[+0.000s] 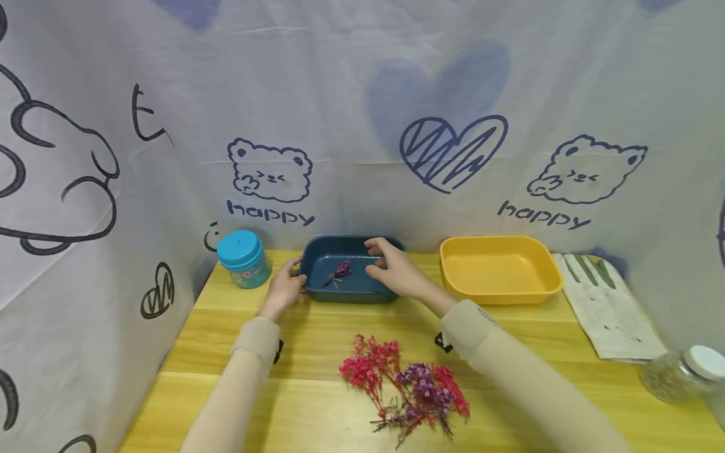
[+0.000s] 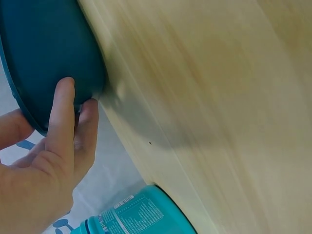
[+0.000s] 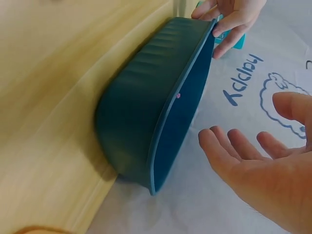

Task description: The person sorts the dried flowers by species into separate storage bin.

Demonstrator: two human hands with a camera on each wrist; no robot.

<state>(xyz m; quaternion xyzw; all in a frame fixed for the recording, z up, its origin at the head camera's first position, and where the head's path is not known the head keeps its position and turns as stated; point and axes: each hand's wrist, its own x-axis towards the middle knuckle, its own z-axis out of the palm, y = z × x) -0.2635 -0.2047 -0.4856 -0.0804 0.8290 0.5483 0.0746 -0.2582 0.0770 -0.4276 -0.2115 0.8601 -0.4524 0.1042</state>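
Observation:
A dark teal tray (image 1: pixel 351 290) stands at the back of the table with a small purple flower sprig (image 1: pixel 342 270) lying in it. My left hand (image 1: pixel 285 288) grips the tray's left end, thumb over the rim and fingers against the outer wall (image 2: pixel 78 53). Over the tray's right end is my right hand (image 1: pixel 394 269), its fingers spread and loosely bent with nothing between them. In the right wrist view that hand (image 3: pixel 263 156) is apart from the rim. Nearer to me lie pink dried flowers (image 1: pixel 370 365) and purple dried flowers (image 1: pixel 425 387).
A blue lidded jar (image 1: pixel 243 258) stands left of the tray. To the right is a yellow tray (image 1: pixel 501 296), then a white cloth with green stripes (image 1: pixel 614 314). A clear jar with a white lid (image 1: pixel 680 374) sits at the right edge. White printed fabric (image 1: pixel 351 113) hangs behind.

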